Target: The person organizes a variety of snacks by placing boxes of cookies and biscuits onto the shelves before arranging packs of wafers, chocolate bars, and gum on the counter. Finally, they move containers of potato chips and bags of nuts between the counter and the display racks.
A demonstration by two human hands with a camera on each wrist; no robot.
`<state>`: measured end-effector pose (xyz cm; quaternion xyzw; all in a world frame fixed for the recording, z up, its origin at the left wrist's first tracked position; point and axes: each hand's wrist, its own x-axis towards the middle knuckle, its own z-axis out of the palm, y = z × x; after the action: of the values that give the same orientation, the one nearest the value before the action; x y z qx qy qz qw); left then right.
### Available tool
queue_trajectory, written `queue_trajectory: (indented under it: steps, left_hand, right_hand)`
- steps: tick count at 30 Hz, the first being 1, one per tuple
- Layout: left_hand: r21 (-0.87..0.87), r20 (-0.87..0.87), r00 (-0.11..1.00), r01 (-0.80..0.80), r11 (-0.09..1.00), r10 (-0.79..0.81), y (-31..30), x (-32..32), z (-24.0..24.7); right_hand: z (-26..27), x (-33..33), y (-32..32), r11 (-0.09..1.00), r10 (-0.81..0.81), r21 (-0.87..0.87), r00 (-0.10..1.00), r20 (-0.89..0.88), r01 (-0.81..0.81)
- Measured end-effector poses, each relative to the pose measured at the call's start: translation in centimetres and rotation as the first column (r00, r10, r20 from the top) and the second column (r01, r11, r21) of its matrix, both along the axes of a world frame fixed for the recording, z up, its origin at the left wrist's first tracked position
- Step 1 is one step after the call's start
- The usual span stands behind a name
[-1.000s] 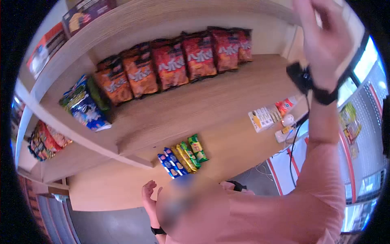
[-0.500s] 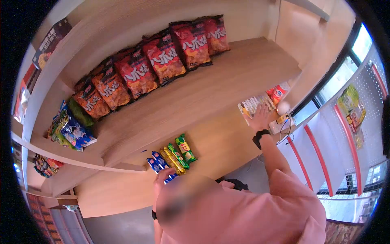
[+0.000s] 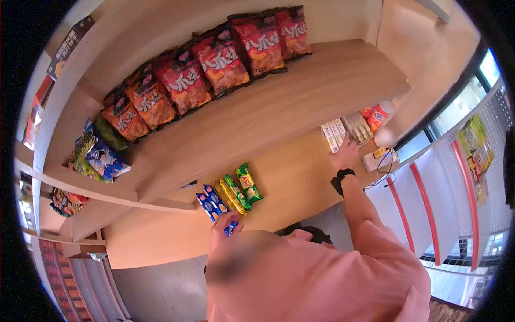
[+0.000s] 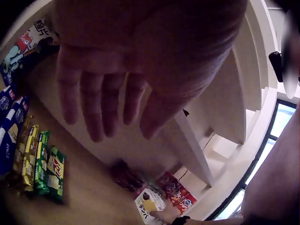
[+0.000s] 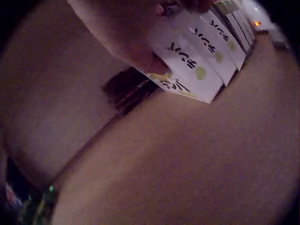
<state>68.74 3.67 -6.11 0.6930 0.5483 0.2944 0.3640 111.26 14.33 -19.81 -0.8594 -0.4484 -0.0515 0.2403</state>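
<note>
A pink short-sleeved top (image 3: 338, 279) — softly creased — and a black wrist strap (image 3: 346, 173) carrying a small black module (image 3: 337, 186).

Head view high, facing down on bench (image 3: 289, 180)—left wrist looks past fingers (image 4: 109, 103)—right wrist close; all share white boxes (image 3: 332, 135).

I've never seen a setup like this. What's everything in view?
Large snack bags: six visible, red and orange, shelf
Patterned bag: one, blue, shelf's left end
Slim packets: at least six, blue, yellow, green, table
Boxes: three, white, table's right end
Round object: one, white, near cables
Hanging bag: one, green, far right
Shirt: one, pink, on person
Left hand: one, bare, near packets
Right hand: one, bare, gripping a box
</note>
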Motion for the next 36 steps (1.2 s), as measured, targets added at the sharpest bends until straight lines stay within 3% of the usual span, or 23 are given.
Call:
queue_trajectory:
  steps: [1,3,5,7,9,10,12,16,18,21,25,26,29,33,34,36]
  left_hand:
    - [-0.005,0.006,1.0,0.001,1.0,-0.001,0.0,0.0,-0.1]
    - [-0.008,0.013,1.0,0.0,1.0,0.0,0.4,0.0,-0.4]
    - [-0.018,0.104,0.995,0.001,1.0,0.001,1.0,0.4,-1.2]
    - [0.003,0.059,0.997,0.04,0.999,-0.041,2.4,0.8,-3.5]
    - [0.02,-0.017,0.99,0.138,0.99,-0.137,3.9,1.8,-4.6]
    - [0.009,-0.047,0.981,0.189,0.982,-0.189,4.8,2.9,-4.8]
    - [0.125,-0.213,0.938,0.304,0.944,-0.274,6.1,4.7,-6.8]
    - [0.037,-0.148,0.916,0.381,0.924,-0.372,6.6,7.4,-11.2]
    - [-0.082,-0.211,0.879,0.421,0.903,-0.429,6.4,8.2,-11.8]
    - [-0.013,-0.116,0.909,0.403,0.915,-0.401,6.9,8.8,-13.6]
    - [0.069,-0.109,0.895,0.441,0.895,-0.433,7.2,8.5,-13.6]
    - [0.166,-0.153,0.897,0.438,0.884,-0.415,6.9,8.4,-13.1]
    - [0.094,-0.188,0.886,0.445,0.891,-0.423,6.2,7.7,-15.1]
    - [0.153,-0.163,0.894,0.44,0.885,-0.417,5.9,7.4,-14.3]
    - [0.197,-0.231,0.878,0.463,0.864,-0.418,6.2,7.4,-14.8]
    - [0.2,-0.214,0.885,0.453,0.869,-0.412,6.0,7.0,-14.0]
  right_hand:
    - [0.3,-0.2,0.0,0.998,-0.038,-0.056,0.999,-0.02,0.037]
    - [1.1,-1.0,-1.2,1.0,0.003,-0.002,0.999,0.051,-0.003]
    - [1.3,-2.0,-2.8,0.977,0.192,-0.084,0.98,-0.05,-0.196]
    - [0.0,-3.9,-5.1,0.955,0.279,-0.109,0.96,0.012,-0.276]
    - [0.1,-6.5,-7.2,0.792,0.588,-0.104,0.798,-0.133,-0.601]
    - [0.7,-7.6,-7.8,0.788,0.591,-0.109,0.794,-0.144,-0.606]
    - [1.8,-9.8,-9.1,0.537,0.82,0.01,0.52,-0.239,-0.843]
    - [1.7,-12.4,-9.7,0.516,0.792,-0.039,0.494,-0.359,-0.856]
    - [1.1,-12.6,-9.8,0.593,0.765,-0.048,0.581,-0.278,-0.804]
    - [0.7,-13.1,-10.1,0.633,0.751,0.056,0.594,-0.288,-0.772]
    - [1.3,-13.1,-9.9,0.622,0.744,-0.041,0.607,-0.28,-0.782]
    - [1.5,-13.1,-10.2,0.621,0.75,-0.021,0.602,-0.273,-0.783]
    - [0.5,-13.7,-11.0,0.609,0.764,0.028,0.578,-0.287,-0.792]
    - [0.8,-13.6,-10.7,0.573,0.793,-0.004,0.555,-0.25,-0.82]
    - [1.0,-13.6,-10.9,0.57,0.796,-0.007,0.555,-0.242,-0.821]
    - [1.7,-13.3,-10.7,0.541,0.791,-0.008,0.512,-0.334,-0.841]
